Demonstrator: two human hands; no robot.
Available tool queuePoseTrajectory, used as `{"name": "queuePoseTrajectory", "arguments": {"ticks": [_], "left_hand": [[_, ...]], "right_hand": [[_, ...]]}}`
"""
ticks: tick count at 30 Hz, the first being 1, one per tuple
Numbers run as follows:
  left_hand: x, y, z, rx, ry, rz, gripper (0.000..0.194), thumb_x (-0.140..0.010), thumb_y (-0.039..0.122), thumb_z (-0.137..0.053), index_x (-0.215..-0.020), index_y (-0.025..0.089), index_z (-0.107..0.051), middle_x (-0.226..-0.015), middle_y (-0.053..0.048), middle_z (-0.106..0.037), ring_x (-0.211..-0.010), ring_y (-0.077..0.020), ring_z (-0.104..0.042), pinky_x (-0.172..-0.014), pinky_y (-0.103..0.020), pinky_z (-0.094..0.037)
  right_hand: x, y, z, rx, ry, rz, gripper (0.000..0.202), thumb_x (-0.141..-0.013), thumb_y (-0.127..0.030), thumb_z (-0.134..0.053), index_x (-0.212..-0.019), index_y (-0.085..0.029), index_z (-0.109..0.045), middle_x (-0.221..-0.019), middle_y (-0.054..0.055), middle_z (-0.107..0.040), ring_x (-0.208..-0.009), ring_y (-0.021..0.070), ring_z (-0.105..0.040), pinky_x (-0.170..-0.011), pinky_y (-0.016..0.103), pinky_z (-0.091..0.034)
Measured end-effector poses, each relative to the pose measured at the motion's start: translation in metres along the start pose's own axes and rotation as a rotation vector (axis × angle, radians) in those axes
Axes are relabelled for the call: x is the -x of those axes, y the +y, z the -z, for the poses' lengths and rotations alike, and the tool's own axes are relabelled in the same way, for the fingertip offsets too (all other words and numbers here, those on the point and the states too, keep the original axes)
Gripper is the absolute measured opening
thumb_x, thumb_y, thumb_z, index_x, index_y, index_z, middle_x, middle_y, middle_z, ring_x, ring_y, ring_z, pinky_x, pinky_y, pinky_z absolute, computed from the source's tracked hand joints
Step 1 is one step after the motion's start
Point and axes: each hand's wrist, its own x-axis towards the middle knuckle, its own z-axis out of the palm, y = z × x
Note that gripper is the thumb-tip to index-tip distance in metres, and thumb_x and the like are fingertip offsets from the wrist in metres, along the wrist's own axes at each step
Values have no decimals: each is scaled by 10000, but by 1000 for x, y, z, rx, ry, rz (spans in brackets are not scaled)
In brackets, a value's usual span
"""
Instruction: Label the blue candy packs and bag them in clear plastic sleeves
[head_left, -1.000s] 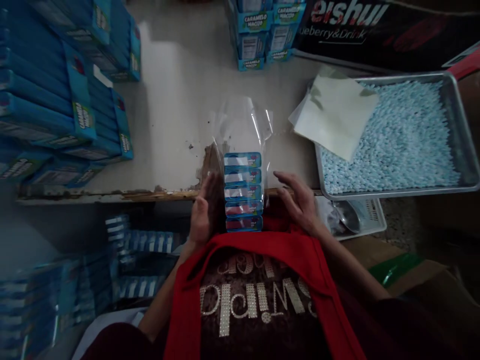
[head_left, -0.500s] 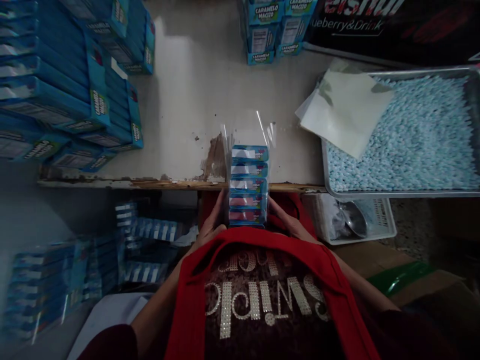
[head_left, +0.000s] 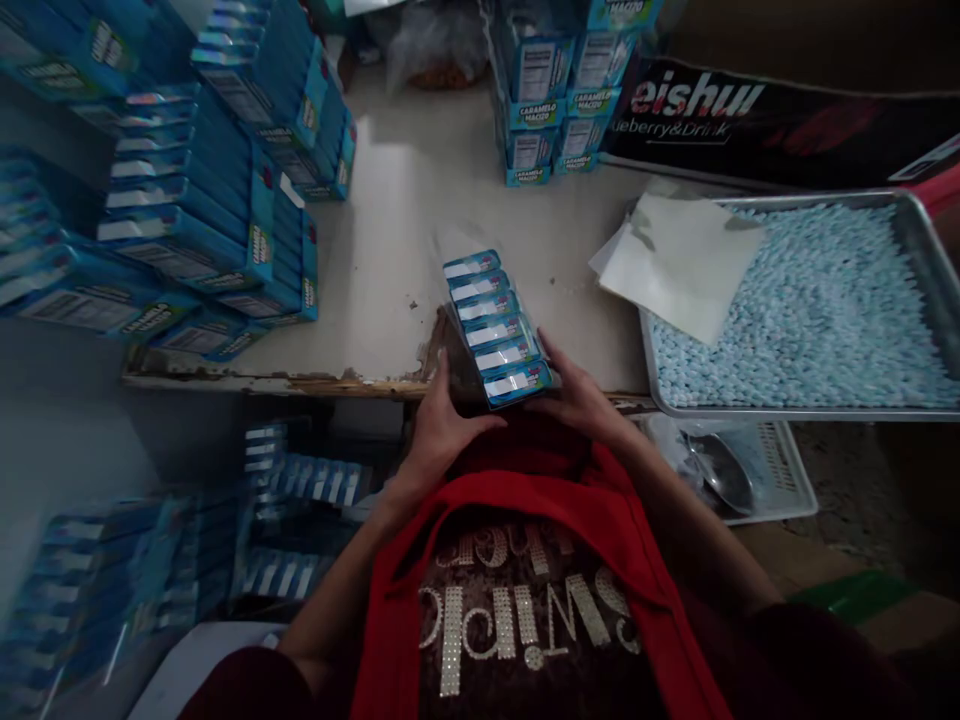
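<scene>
At the table's [head_left: 390, 230] near edge, the pack [head_left: 496, 331], apparently needing steadying, is flanked by the left hand [head_left: 441, 432], spread wide, and right hand [head_left: 586, 402], grip unclear.

Dim, cool light, source out of view; palest sheen on the tabletop [head_left: 390, 230] beyond the L hand [head_left: 442, 425], w/ deep shadow under the table edge to its left. Small glints on the clear-wrapped caramelo boxes [head_left: 495, 325] btwn both hands. Wide-angle stretch pulls the metal tray [head_left: 928, 260] past the R hand [head_left: 581, 400], & bagged boxes [head_left: 90, 580] far left of the L hand look blurry.
</scene>
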Motion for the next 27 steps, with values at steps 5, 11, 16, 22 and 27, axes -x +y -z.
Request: {"name": "queuePoseTrajectory", "arguments": {"ticks": [5, 11, 16, 22, 27], "left_hand": [[3, -2, -23, -2, -44, -64, 985, -763, 350, -971, -1640, 201, -548, -1520, -178, -721, -1456, -409, -663, -1267, -589, -500], [12, -2, -12, -46, 111, -122, 637, -852, 385, -910, -1453, 242, -754, -1277, -86, -849, -1278, -353, -778, -1184, -476, -591], [14, -12, -13, -4, 181, -59, 573, -889, 403, -876, -1427, 232, -778, -1255, -57, -860, -1183, -312, -814, -1094, -428, -646], [16, -27, -19, 19, 225, -42, 526, -904, 445, -856, -1387, 243, -808, -1232, -52, -866, -1126, -289, -818, -1049, -398, -659], [15, -30, -18, -136, 285, -93, 442, -917, 442, -844, -1275, 184, -860, -1030, -47, -880, -932, -244, -819, -936, -323, -653]], "right_hand": [[3, 8, -14, 75, 62, 4, 554, -871, -517, -835, -1304, -176, -776, -1235, 131, -854, -1108, 352, -815, -994, 481, -657], [5, 4, -36, 152, 301, -92, 411, -807, -572, -889, -1033, -230, -867, -900, 50, -877, -809, 320, -818, -734, 397, -649], [3, 8, -48, 248, 406, -92, 417, -829, -646, -845, -877, -232, -849, -804, 72, -844, -728, 294, -781, -724, 395, -638], [5, 19, -53, 285, 415, -29, 415, -903, -660, -769, -935, -251, -839, -894, 94, -854, -819, 303, -797, -822, 428, -657], [4, 31, -57, 390, 414, 9, 336, -929, -581, -761, -883, -250, -799, -910, 120, -839, -850, 319, -792, -818, 442, -644]]}}
